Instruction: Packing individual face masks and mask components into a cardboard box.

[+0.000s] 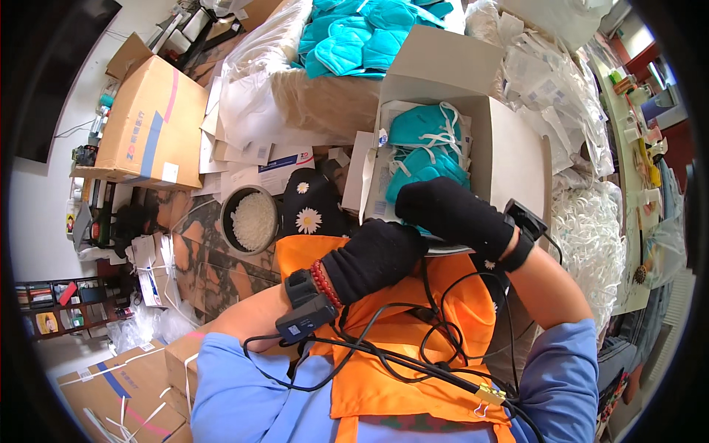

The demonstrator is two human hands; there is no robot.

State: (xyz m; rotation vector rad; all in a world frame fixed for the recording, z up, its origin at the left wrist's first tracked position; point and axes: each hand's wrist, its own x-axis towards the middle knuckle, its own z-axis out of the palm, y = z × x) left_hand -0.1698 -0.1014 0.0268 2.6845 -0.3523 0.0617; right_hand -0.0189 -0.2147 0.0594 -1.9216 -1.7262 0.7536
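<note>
My left hand (377, 255), in a black glove, is curled closed at the near left corner of an opened white carton (511, 144); whatever it grips is out of sight. My right hand (454, 215), also black-gloved, bends closed over the near end of the carton, beside the left one. Its fingertips are hidden, and so is anything in them. Inside the carton lie teal face masks (428, 166) with white straps, along with clear printed wrappers. The carton's flap (443, 59) stands up at the far side. My lap, with an orange apron (413, 325), is just below.
More teal masks (362, 37) are heaped in a plastic-lined box (325, 103) beyond. A round bin (225, 221) of small white pieces stands left. White straps (587, 244) pile up at right. Brown cartons (173, 111) stand around. Black cables (384, 354) cross my lap.
</note>
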